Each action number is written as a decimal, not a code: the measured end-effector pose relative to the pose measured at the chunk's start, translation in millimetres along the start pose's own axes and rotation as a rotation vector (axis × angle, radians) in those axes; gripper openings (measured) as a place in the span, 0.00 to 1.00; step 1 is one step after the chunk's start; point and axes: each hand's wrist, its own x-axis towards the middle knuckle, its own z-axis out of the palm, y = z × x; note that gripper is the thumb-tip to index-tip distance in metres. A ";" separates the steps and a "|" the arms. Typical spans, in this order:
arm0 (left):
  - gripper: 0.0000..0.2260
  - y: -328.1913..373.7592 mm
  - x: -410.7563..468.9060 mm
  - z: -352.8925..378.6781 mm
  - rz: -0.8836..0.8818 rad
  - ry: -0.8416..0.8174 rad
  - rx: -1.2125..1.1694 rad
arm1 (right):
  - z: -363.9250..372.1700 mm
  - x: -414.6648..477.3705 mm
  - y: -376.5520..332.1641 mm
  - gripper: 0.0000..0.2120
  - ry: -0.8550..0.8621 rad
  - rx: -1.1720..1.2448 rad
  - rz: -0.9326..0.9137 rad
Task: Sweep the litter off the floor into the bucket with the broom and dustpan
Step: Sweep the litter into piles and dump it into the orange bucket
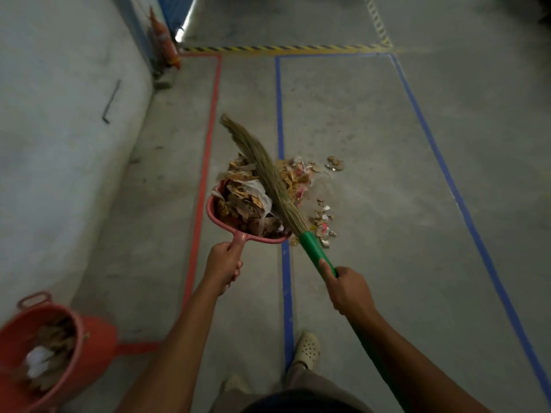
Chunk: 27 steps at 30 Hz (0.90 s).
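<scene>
My left hand grips the handle of a red dustpan heaped with paper scraps and brown litter. A grass broom with a green handle lies slanted across the pan's load, and my right hand grips that handle. Loose litter is scattered on the concrete floor to the right of the pan, with more scraps farther off. A red bucket holding litter stands at the lower left, near the wall.
A grey wall runs along the left. A fire extinguisher stands at its far end. Red and blue tape lines mark the floor, with a yellow-black hazard strip beyond. My shoe is at the bottom centre.
</scene>
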 end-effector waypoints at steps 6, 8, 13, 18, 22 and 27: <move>0.27 -46.4 -47.3 -75.0 -0.021 0.094 -0.092 | 45.2 -45.0 -31.3 0.30 -0.058 -0.055 -0.103; 0.27 -66.7 -65.2 -105.7 -0.026 0.127 -0.125 | 66.1 -65.0 -45.5 0.30 -0.073 -0.074 -0.134; 0.28 -120.2 -113.3 -189.3 -0.049 0.246 -0.152 | 125.2 -121.7 -85.8 0.28 -0.144 -0.147 -0.244; 0.27 -183.8 -162.4 -271.7 -0.106 0.351 -0.228 | 192.1 -173.3 -126.9 0.31 -0.200 -0.234 -0.375; 0.20 -229.1 -193.7 -327.3 -0.166 0.432 -0.284 | 243.2 -202.4 -160.5 0.31 -0.281 -0.297 -0.453; 0.18 -282.7 -210.7 -384.2 -0.241 0.531 -0.372 | 298.8 -220.5 -211.4 0.29 -0.386 -0.428 -0.554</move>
